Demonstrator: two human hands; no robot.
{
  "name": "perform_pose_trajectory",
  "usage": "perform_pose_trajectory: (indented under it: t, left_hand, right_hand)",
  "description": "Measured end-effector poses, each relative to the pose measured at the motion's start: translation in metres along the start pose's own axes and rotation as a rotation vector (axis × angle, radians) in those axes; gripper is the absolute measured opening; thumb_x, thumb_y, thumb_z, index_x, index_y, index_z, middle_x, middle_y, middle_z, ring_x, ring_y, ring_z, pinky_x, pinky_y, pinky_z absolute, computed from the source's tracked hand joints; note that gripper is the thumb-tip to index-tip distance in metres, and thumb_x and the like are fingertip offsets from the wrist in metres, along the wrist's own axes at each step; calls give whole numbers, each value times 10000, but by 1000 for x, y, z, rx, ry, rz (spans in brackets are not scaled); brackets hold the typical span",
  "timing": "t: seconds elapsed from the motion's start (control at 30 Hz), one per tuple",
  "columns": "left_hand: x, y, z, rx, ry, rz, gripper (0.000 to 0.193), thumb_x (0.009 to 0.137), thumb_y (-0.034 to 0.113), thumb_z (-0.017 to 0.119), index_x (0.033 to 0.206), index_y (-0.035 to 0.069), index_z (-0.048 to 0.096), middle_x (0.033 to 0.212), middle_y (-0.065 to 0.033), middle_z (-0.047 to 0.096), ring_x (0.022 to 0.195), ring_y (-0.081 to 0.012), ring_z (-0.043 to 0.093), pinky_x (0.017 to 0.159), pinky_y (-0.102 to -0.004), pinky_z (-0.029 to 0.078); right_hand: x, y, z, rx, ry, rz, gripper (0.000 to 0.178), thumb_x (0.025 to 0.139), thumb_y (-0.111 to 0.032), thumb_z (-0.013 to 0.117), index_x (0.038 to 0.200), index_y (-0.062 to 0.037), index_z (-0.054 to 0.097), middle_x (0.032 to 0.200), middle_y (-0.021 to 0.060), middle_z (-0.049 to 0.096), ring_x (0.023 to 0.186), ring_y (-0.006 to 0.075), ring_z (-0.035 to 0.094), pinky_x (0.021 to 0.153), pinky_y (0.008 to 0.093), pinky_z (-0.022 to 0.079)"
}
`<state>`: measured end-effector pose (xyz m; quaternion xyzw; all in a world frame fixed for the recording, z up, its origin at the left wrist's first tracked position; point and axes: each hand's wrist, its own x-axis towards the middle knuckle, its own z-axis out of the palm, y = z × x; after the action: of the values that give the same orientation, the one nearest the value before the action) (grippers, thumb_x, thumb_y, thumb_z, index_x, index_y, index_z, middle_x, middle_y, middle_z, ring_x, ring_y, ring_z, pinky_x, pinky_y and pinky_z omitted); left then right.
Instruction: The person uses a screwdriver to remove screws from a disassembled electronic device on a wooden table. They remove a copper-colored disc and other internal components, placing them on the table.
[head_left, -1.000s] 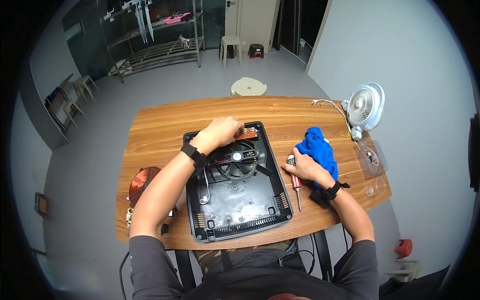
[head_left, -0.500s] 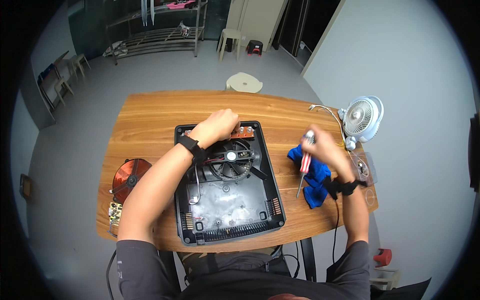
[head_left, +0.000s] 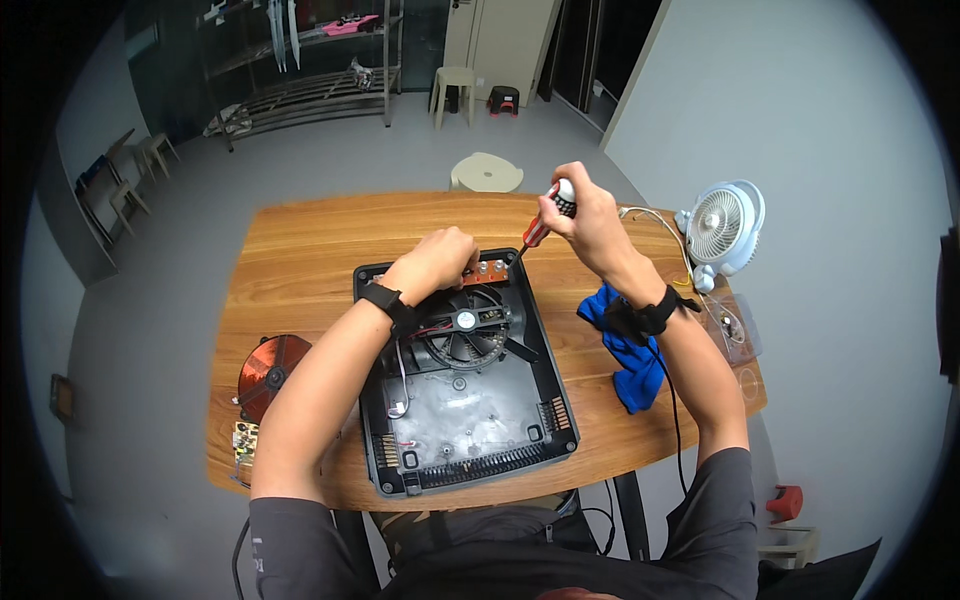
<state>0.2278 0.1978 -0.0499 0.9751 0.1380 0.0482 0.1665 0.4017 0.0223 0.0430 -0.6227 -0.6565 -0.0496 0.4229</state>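
An opened black appliance housing (head_left: 470,410) with a round black fan (head_left: 470,330) lies on the wooden table (head_left: 300,240). My left hand (head_left: 440,262) rests on a brown circuit board (head_left: 490,272) at the housing's far edge and holds it down. Above the far right corner my right hand (head_left: 585,215) grips a screwdriver (head_left: 545,220) with a red and black handle. Its tip points down at the board.
A blue cloth (head_left: 625,350) lies right of the housing. A copper coil (head_left: 270,365) and a small green board (head_left: 243,440) sit at the table's left edge. A white desk fan (head_left: 722,228) and a clear plastic tray (head_left: 735,330) stand at the right.
My right hand lifted the screwdriver off the table beside the blue cloth and carried it up and left to the board's corner. My left hand stayed on the board.
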Motion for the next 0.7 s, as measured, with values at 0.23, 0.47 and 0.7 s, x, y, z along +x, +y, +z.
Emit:
perform_pose_trajectory:
  t: [0.23, 0.47, 0.7]
  left_hand:
    - [-3, 4, -4, -13, -26, -29, 302, 666, 30, 869, 951, 53, 774, 905, -134, 767, 892, -323, 734, 796, -421, 580]
    - [-1, 6, -5, -1, -53, -42, 327, 665, 40, 880, 976, 60, 782, 935, -140, 769, 923, -322, 734, 809, -413, 580]
    - [-1, 5, -4, 11, -46, -47, 333, 668, 41, 880, 986, 61, 783, 948, -138, 770, 931, -322, 733, 818, -413, 580]
  right_hand:
    - [1, 13, 22, -26, -29, -4, 308, 946, -179, 723, 1091, -12, 508, 801, 154, 624, 700, 258, 624, 664, 363, 522]
    - [3, 12, 22, -21, -22, -32, 338, 937, -199, 729, 1086, -9, 493, 803, 202, 632, 707, 370, 647, 641, 430, 519]
    - [5, 16, 23, -47, -26, -30, 290, 949, -167, 711, 1078, -7, 506, 767, 145, 620, 667, 239, 615, 635, 354, 514]
